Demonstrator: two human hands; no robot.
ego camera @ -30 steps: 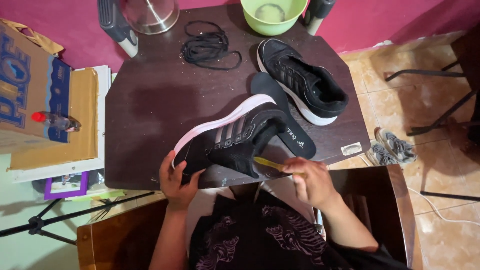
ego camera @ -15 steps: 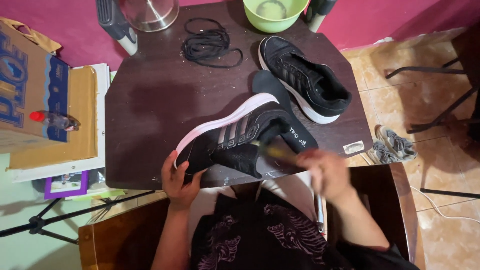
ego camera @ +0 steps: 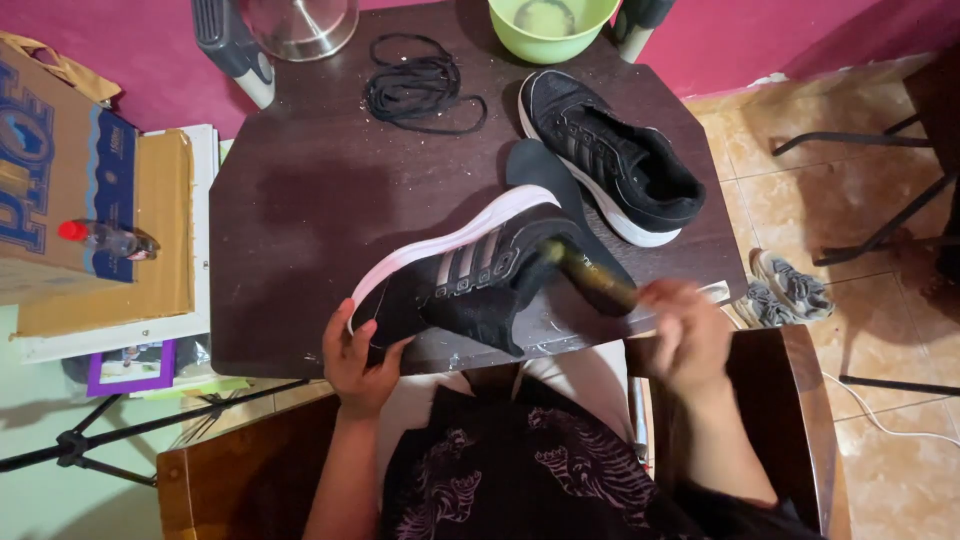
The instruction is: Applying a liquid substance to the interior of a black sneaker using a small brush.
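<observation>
A black sneaker with a white sole (ego camera: 470,270) lies on its side at the near edge of the dark table (ego camera: 300,220). My left hand (ego camera: 358,360) grips its toe end. My right hand (ego camera: 685,335) is shut on a yellowish brush (ego camera: 590,275), whose tip touches the shoe's heel opening; hand and brush are motion-blurred. The second black sneaker (ego camera: 610,160) stands upright further back on the right, with a dark insole (ego camera: 545,170) lying beside it. A bundle of black laces (ego camera: 422,92) rests near the table's far side.
A green bowl (ego camera: 552,25) and a metal pot (ego camera: 300,25) stand at the table's far edge. A cardboard box (ego camera: 60,170) with a small red-capped bottle (ego camera: 100,238) sits to the left. Grey shoes (ego camera: 785,290) lie on the tiled floor at right, near dark chair legs.
My right hand has swung outward to the right and the brush's tip has gone up against the sneaker's heel. My left hand keeps the toe held in place.
</observation>
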